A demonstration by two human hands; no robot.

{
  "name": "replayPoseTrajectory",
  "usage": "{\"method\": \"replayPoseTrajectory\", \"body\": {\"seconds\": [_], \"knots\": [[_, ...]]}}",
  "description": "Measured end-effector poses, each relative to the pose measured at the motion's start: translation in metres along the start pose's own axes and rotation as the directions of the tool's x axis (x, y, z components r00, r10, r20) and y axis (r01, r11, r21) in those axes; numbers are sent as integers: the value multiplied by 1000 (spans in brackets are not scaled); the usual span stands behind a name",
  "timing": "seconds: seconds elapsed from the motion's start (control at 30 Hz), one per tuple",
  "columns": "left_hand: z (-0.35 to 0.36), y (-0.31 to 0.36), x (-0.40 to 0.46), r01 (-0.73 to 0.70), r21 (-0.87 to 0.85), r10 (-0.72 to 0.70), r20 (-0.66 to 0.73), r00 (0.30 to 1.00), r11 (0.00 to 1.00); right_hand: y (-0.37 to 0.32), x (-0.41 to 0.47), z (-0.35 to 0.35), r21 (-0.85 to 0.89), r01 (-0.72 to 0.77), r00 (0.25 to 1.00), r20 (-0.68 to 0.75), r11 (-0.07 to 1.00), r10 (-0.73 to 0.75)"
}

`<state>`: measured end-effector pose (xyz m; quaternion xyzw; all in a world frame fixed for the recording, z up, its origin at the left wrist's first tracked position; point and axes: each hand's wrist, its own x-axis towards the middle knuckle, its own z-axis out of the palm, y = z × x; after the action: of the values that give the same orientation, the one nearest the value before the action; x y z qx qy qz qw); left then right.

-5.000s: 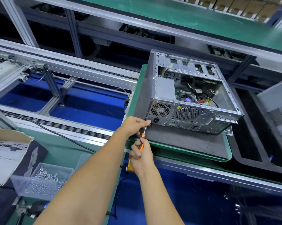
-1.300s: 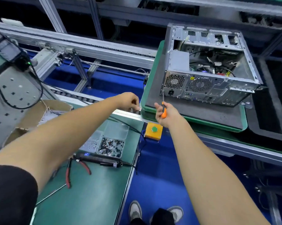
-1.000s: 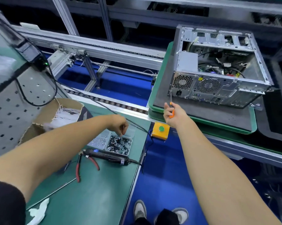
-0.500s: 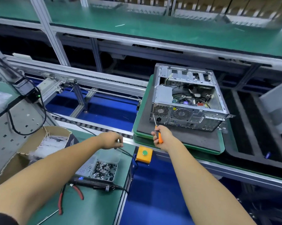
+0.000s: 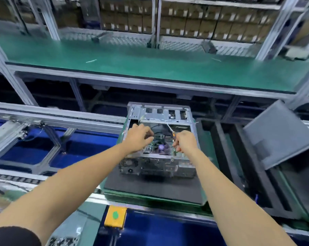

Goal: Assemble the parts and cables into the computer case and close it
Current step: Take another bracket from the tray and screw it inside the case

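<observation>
The open metal computer case (image 5: 159, 166) lies on its side on a dark mat over a green pallet (image 5: 150, 197), its rear panel facing me. Inside I see the motherboard, a fan and cables. My left hand (image 5: 138, 138) reaches into the case's left part with curled fingers; what they pinch is too small and blurred to tell. My right hand (image 5: 184, 142) grips an orange-handled screwdriver (image 5: 169, 129), whose shaft points up and left over the case's interior.
A grey side panel (image 5: 278, 135) leans at the right over black foam trays (image 5: 226, 157). A yellow box with a green button (image 5: 115, 216) sits at the bench edge below the pallet. Conveyor rails (image 5: 61, 118) run left; a green shelf (image 5: 150, 64) spans above.
My left hand left the screw bin at the bench and reached into the case. My right hand carried the screwdriver from the case's rear corner to above its interior. The view tilted upward.
</observation>
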<state>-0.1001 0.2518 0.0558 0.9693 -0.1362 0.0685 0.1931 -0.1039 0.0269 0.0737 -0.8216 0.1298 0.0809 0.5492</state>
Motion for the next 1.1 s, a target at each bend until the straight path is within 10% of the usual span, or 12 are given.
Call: {"method": "replayPoseTrajectory", "body": {"seconds": [0.23, 0.47, 0.77, 1.1], "knots": [[42, 32, 66, 20, 41, -27, 190, 981, 999, 26, 65, -50, -195, 89, 994, -45, 977, -100], [61, 63, 98, -196, 23, 183, 270, 945, 980, 39, 111, -87, 34, 125, 992, -11, 992, -124], [101, 162, 129, -672, -158, 673, 376, 637, 724, 61, 142, -139, 412, 114, 987, -154, 904, -55], [165, 227, 177, -634, 123, 260, 840, 476, 764, 124, 158, -196, 358, -101, 993, 97, 928, 71]]}}
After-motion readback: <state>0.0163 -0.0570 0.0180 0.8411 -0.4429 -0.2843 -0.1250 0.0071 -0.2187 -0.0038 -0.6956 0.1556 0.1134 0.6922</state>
